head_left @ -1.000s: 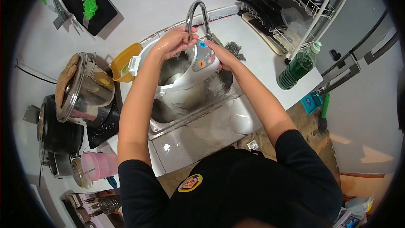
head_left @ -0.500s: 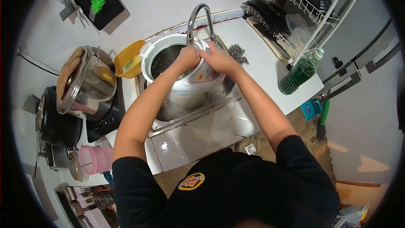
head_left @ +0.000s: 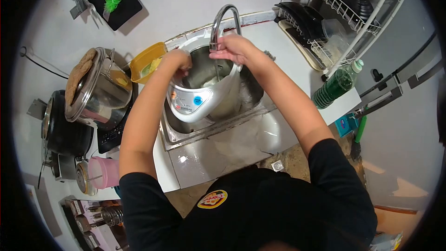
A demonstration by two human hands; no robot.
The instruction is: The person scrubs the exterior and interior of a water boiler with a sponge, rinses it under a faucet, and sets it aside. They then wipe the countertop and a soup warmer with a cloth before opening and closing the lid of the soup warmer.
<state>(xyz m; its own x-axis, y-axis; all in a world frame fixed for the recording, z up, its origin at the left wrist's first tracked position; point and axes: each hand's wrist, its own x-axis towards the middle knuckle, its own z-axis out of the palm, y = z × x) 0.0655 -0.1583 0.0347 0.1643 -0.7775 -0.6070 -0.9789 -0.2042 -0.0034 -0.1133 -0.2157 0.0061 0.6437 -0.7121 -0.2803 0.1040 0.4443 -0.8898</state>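
A white electric cooker (head_left: 197, 98) with a metal interior is tilted over the sink (head_left: 173, 135), its front panel with a round blue sticker facing me. My left hand (head_left: 178, 60) is at the cooker's left rim, its fingers curled over the edge and partly hidden. My right hand (head_left: 234, 49) is beside the spout of the faucet (head_left: 226, 10), fingers stretched out just below its tip, over the cooker's right rim. Water runs from the spout into the cooker.
A yellow basin (head_left: 147, 60) stands left of the faucet, near a large steel pot (head_left: 107, 83). On the right counter are a green liquid bottle (head_left: 338, 82) and a dish rack (head_left: 341, 7). A steel scourer (head_left: 269, 56) lies partly behind my right arm.
The cooker has turned, so its panel now faces me at the left. My left hand has moved left to the rim; my right hand has opened near the spout.
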